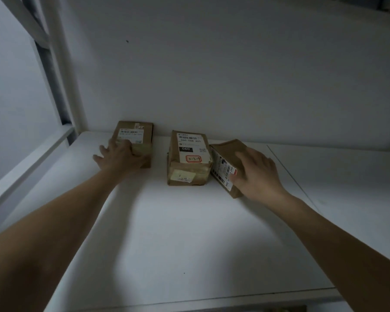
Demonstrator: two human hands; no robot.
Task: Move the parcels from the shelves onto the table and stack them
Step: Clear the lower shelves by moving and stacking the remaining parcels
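Observation:
Three brown cardboard parcels with white labels stand near the back of a white shelf (178, 233). My left hand (119, 157) grips the left parcel (135, 134) at its front left corner, fingers spread along its side. The middle parcel (189, 158), marked 060 and with a red-framed sticker, stands untouched between the others. My right hand (257, 174) lies over the right parcel (225, 163), which is tilted against the middle one, thumb at its labelled side and fingers across its top.
A white back wall rises behind the parcels. A white upright post (61, 75) and a side rail (27, 163) close the shelf on the left. A seam (291, 174) runs across the shelf at the right. The shelf's front edge (189, 300) is at the bottom.

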